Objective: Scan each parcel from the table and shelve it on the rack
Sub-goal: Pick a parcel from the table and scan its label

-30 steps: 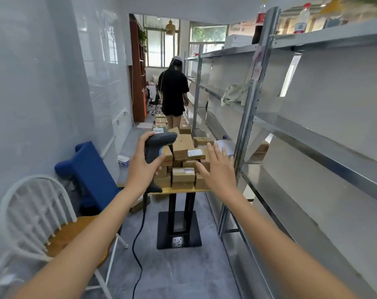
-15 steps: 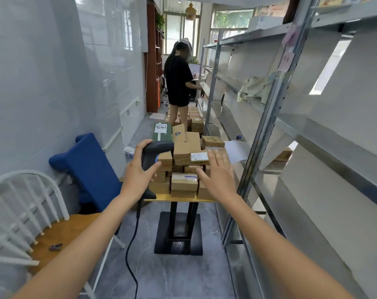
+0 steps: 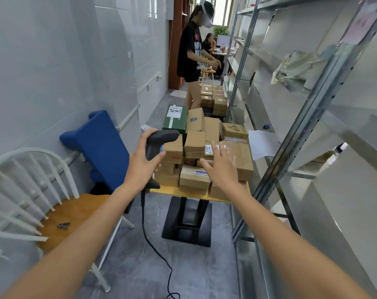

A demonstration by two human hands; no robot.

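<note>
Labels on table [image 3: 183, 192] parcels [image 3: 195, 176] unreadable; left hand [image 3: 141, 164] grips scanner [image 3: 159, 140], right hand [image 3: 223, 166] spread.

Bright, even daylight, strongest from the windows [image 3: 221, 9] at top centre, blown out to white. Soft glare on the tiled wall [image 3: 53, 61] at left and on the metal rack [image 3: 312, 108] at right. Faint shadows only, under the table [image 3: 196, 194]. Strong wide-angle bending at the edges; slight motion blur and smearing toward right and lower corners.
</note>
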